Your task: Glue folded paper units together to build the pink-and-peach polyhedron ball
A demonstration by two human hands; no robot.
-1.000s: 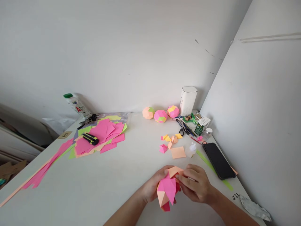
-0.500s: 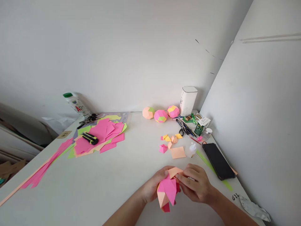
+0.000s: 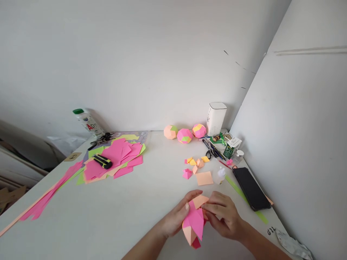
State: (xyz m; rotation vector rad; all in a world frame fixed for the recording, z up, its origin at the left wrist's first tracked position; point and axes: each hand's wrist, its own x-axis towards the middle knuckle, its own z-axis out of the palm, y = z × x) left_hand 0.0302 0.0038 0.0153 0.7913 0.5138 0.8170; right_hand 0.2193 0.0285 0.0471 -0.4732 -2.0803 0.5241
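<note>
Both my hands hold a folded paper piece [image 3: 193, 222] of pink and peach facets just above the white table [image 3: 114, 213], near its front edge. My left hand [image 3: 177, 216] wraps the piece from the left, thumb on top. My right hand [image 3: 223, 215] pinches its peach upper flap from the right, fingers closed. Just beyond lie a peach paper square [image 3: 204, 178], a small pink folded unit [image 3: 187, 174] and several small yellow and peach units [image 3: 196, 161].
Three finished paper balls [image 3: 184, 135] sit by the back wall beside a white container [image 3: 216, 118]. A glue bottle [image 3: 221, 174], black phone [image 3: 251, 187], scissors and pens lie right. A pile of pink sheets [image 3: 114, 159] with a cutter [image 3: 102, 161] lies left.
The view has dipped slightly, so everything sits a little lower. My left thumb has lifted onto the top of the paper piece; both hands stay on it.
</note>
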